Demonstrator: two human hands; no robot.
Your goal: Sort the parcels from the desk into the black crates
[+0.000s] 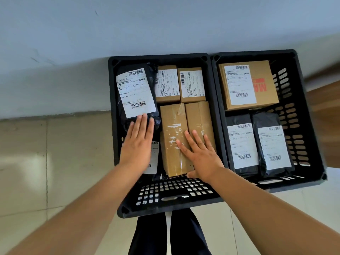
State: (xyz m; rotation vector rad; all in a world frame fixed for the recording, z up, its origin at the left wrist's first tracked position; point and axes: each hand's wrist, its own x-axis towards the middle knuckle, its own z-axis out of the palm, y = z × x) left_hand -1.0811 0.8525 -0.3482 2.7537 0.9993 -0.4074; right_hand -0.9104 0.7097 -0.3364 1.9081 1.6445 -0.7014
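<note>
So two black crates side by side. The left crate has a black poly mailer with a white label at 11 o'clock, two small labelled boxes at 12, and two taped cardboard boxes lying flat mid-crate. The right crate has a big cardboard box at 12 and two black mailers at 6.

A pale blue-grey wall is filling the upper part of the view, carrying a few faint dark scuffs on its left side. Below it, a floor of large beige tiles is spreading out, with thin grout lines crossing it and soft daylight glaring off the left tiles. A brown wooden surface is showing at the right edge.
</note>
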